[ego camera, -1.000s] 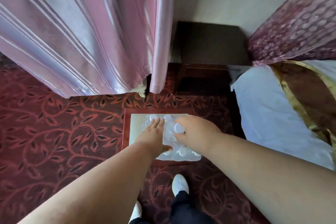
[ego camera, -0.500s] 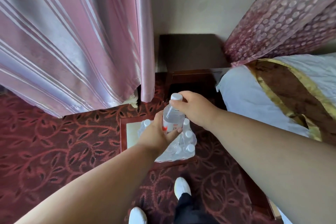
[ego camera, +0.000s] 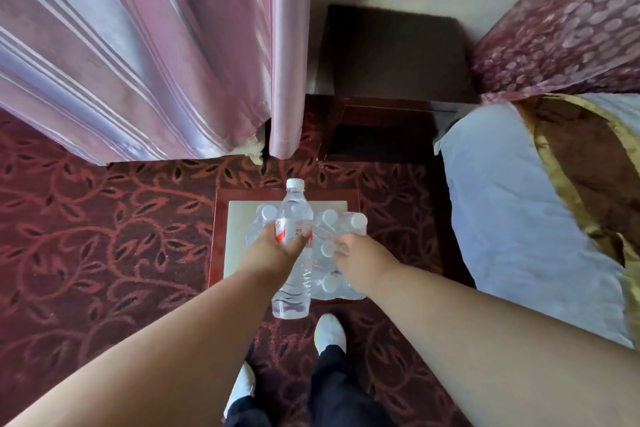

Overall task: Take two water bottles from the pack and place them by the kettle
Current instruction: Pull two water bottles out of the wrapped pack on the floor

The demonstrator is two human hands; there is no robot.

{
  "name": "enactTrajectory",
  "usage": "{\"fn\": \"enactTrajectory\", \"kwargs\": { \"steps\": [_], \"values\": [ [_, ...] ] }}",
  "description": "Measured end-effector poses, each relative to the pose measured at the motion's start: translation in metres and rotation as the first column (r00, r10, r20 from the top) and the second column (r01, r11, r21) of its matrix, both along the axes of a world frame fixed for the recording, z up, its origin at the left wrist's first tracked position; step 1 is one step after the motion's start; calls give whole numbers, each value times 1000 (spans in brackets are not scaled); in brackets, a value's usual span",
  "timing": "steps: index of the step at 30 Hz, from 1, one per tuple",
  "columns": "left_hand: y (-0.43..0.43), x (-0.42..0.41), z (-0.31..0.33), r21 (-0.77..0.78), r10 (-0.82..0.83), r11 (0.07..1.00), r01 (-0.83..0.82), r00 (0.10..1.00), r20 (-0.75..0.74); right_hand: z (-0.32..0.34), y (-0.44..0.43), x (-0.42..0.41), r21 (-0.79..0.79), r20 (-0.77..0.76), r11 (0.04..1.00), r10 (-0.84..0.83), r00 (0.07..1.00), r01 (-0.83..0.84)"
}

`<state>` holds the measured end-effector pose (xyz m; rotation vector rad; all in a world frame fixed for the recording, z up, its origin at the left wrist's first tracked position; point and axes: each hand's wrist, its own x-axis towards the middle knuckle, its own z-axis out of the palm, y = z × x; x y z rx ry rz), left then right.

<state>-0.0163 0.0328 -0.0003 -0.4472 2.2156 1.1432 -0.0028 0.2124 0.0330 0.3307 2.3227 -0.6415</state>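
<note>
Since half a second ago the right hand point(ego camera: 363, 262) has let go of the bottle point(ego camera: 292, 253), which now hangs in the left hand point(ego camera: 277, 253) alone, its white cap pointing away and its base toward the white shoes point(ego camera: 329, 331). The left fingers are wrapped tight round the bottle's red label, while the right hand reaches palm down into the pack point(ego camera: 332, 253), fingertips curled onto the wrap by a capped bottle, though whether they pinch 1 I cannot tell. The pack sits on a pale mat point(ego camera: 235, 246) on the red carpet point(ego camera: 104, 253), with the pink curtain point(ego camera: 156, 45) and dark nightstand point(ego camera: 394, 52) beyond.
</note>
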Motion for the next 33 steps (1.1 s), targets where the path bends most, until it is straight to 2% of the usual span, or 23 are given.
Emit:
{"fn": "enactTrajectory", "kwargs": {
  "steps": [4,6,8,10,16,18,20,23,25,29,33],
  "values": [
    [10,-2,-8,-33,68,997,-69,998,-8,-17,-14,-10,104,111,968,218,970,-230],
    [14,-2,-8,-146,64,986,-74,995,-75,-26,-21,-15,176,161,935,280,946,-307],
    [18,2,-7,-219,64,971,-98,986,-154,-35,-25,-20,229,144,913,311,940,-337],
    [22,8,-7,-224,80,967,-125,977,-198,-42,-28,-25,267,108,892,348,931,-364],
    [25,19,-17,-285,92,946,-153,972,-216,-41,-34,-22,284,19,873,408,913,-396],
    [23,15,-17,-279,80,951,-132,978,-191,-27,-26,-15,211,-8,925,325,946,-316],
    [20,12,-13,-250,83,961,-121,984,-157,-7,-14,-5,110,-103,983,158,982,-147],
    [17,9,-7,-197,92,974,-112,990,-107,26,7,5,-48,-313,998,16,950,-32],
    [16,4,-4,-174,113,977,-122,992,-65,47,16,10,-137,-384,990,-70,921,19],
    [17,1,-2,-179,120,977,-113,992,31,82,29,16,-174,-459,983,-133,878,59],
    [13,1,-8,-164,106,981,-103,994,12,107,37,17,-194,-509,981,-101,855,0]
  ]
}}
